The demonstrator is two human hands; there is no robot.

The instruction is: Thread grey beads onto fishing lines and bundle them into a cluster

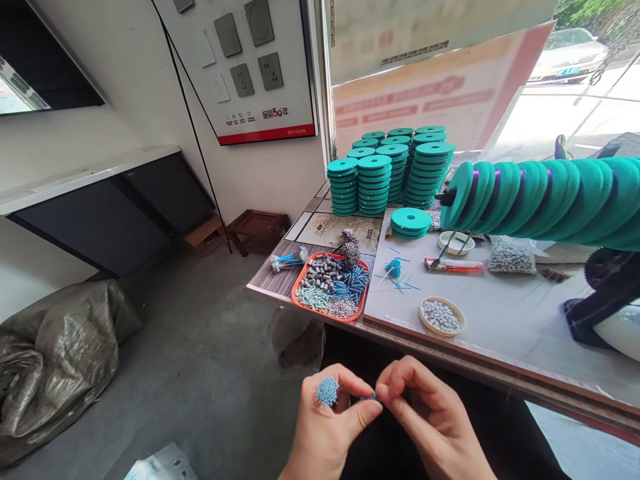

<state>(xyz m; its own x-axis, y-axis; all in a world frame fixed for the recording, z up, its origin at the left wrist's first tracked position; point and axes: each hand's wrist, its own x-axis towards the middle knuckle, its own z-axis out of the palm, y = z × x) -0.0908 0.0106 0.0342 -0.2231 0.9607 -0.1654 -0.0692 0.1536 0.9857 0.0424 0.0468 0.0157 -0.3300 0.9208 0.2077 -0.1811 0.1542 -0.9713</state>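
My left hand (335, 420) is closed around a tight bundle of thin blue sticks (327, 392), whose dotted round end shows at the base of the index finger. Its thumb and index finger also pinch a small blue piece (369, 398), mostly covered by the fingertips. My right hand (425, 407) is closed in a pinch at the other end of this piece, fingertips meeting those of the left. Both hands are below the table edge. Beyond them, an orange tray (294, 293) holds grey metal weights, blue striped pieces, yellow-green pieces and small silvery beads.
A round dish (463, 325) of grey beads stands near the table's front edge. Loose blue sticks (397, 283), a red-handled cutter (455, 266) and a bag of beads (511, 257) lie behind. Stacked green spools (374, 187) stand at the back; a row of green discs (545, 200) extends from the right.
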